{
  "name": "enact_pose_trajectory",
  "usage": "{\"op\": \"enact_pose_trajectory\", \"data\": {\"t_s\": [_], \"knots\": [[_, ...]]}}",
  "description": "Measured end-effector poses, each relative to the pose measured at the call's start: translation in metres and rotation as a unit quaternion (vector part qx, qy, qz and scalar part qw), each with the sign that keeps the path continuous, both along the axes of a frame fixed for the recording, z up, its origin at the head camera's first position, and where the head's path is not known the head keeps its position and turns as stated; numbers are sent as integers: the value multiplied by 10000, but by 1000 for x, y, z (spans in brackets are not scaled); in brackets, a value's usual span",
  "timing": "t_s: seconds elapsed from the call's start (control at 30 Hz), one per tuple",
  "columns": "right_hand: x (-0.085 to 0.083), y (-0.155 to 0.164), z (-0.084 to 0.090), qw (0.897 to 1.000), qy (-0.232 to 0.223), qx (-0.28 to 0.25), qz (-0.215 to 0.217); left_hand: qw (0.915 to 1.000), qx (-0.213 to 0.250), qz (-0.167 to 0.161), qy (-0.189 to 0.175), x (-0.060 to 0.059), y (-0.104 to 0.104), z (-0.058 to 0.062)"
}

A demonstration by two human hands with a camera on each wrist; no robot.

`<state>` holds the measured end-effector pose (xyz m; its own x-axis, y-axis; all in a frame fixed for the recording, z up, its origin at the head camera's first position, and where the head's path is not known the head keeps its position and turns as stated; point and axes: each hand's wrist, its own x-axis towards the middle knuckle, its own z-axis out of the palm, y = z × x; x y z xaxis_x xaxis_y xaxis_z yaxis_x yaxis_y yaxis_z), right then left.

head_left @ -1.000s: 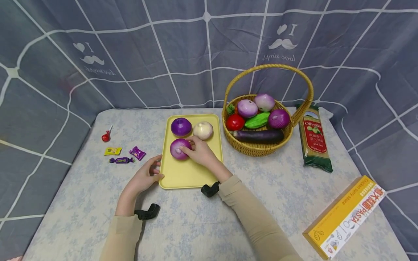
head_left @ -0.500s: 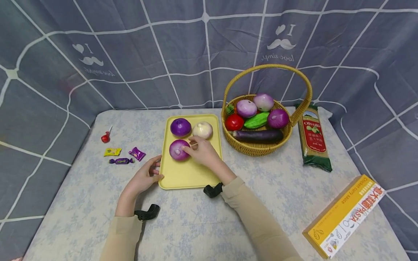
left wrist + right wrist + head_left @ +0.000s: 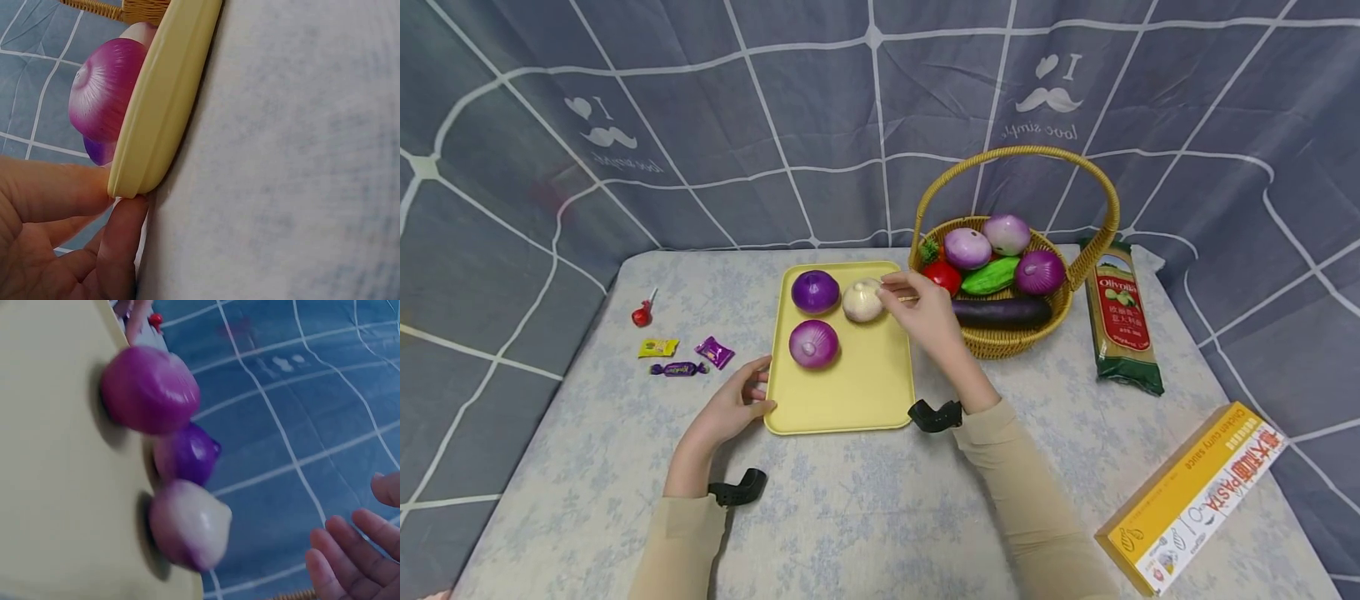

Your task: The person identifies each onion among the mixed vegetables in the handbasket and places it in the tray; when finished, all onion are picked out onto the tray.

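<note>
My L hand [image 3: 727, 407] pinches the tray [image 3: 842, 408] by its edge, prob. to steady it; R hand [image 3: 928, 313], loosely spread, holds nothing nr the white onion [image 3: 861, 302].

The tray [image 3: 857, 404] is coloured yellow, 2 onions [image 3: 814, 344] on it purple; 1 cream bulb [image 3: 194, 525] is tinged purple; the blue-grey curtain [image 3: 820, 100] is gridded white.

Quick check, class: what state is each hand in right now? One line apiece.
Left hand: closed, pinching the yellow tray by its edge.
Right hand: open, holding nothing, apart from the whitish onion.
</note>
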<state>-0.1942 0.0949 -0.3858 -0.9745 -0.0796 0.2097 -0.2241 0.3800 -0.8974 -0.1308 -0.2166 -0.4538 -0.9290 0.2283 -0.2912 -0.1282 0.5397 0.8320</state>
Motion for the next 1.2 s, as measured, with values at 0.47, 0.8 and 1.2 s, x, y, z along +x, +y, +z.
{"op": "enact_pose_trajectory", "data": {"t_s": [0.47,0.8,1.2], "knots": [[-19,71,14,9907,82,-500,-1265,10000,-49,-23,8,1,0,2],[-35,92,2,9760,-163,-487,-2114,10000,-61,-5,44,1,0,1],[-51,92,-12,9679,-811,-506,-2326,9999,-102,19,16,1,1,2]]}}
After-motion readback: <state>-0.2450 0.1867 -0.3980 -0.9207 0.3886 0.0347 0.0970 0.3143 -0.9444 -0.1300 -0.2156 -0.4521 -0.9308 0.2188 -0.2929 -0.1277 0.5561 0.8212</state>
